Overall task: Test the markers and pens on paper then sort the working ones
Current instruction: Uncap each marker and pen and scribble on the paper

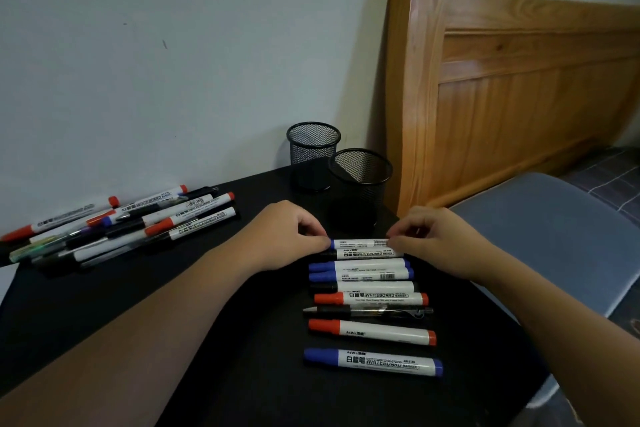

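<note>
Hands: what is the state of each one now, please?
Left hand: pinches the cap end of the top blue-capped white marker.
Right hand: pinches the same marker's other end.

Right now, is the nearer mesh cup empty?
Apparently empty: nothing rises above the nearer mesh cup's rim and its visible inside shows only mesh.

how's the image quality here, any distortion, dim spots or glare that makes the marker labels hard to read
Head view: wide-angle bending curves the bed frame; light is dim and flat; the black table swallows shadows; no strong glare; row markers' print reads, while the marker pile at left is softer.
</note>
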